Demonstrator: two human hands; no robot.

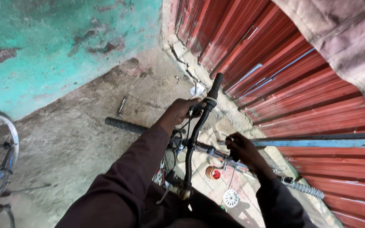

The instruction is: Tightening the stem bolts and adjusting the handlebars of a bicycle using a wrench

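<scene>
Handlebar (199, 122) ran long-axis away from the rider, black grip end farthest. Left hand (181, 112) was wrapped round it just below that grip; right hand (241, 147) closed on the chrome bar (216, 153) w/ its fingers, right of the handlebar, nearer the body.

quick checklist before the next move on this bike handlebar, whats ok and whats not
1. Left hand grips the handlebar near the black grip: ok.
2. Right hand on the bike's metal frame part: ok; exact hold cannot tell.
3. Bike steady against the red corrugated shutter: cannot tell.
4. Loose tool on the concrete floor, out of reach: not ok.
5. Sprocket loose on floor underfoot: not ok.
</scene>
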